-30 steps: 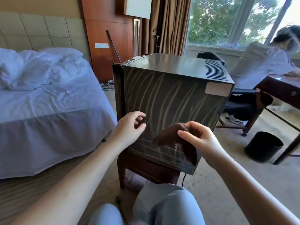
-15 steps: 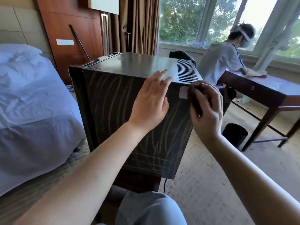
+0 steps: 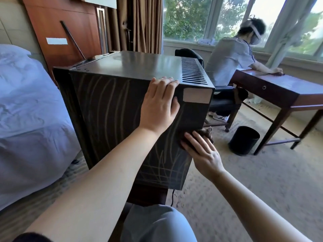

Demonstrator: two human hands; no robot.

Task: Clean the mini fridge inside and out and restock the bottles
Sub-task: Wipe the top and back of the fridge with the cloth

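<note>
The mini fridge [image 3: 111, 109] sits on a low wooden stand [image 3: 148, 194] between the bed [image 3: 26, 110] and the carpet, with a dark side panel turned toward the camera. The left hand [image 3: 157, 109] lies flat against the top of that panel, fingers straight and just lapping over the rim. It's gripping nothing, it's only bracing. The right hand [image 3: 202, 152] presses a brown cloth [image 3: 207, 134] onto the panel's lower right edge, fingers laid out nearly straight over it.

My guess is this box is heavy and stiff, with slick metal faces, and the stand looks narrower than the fridge (so I'd worry about it sliding). I'd hold it by the top rim or corners, never the vent slots [image 3: 192, 70]. A cord [image 3: 173, 196] hangs underneath too.

Further out there's 1 black bin [image 3: 243, 140] and someone else [image 3: 229, 62] wiping a counter [image 3: 279, 88].
</note>
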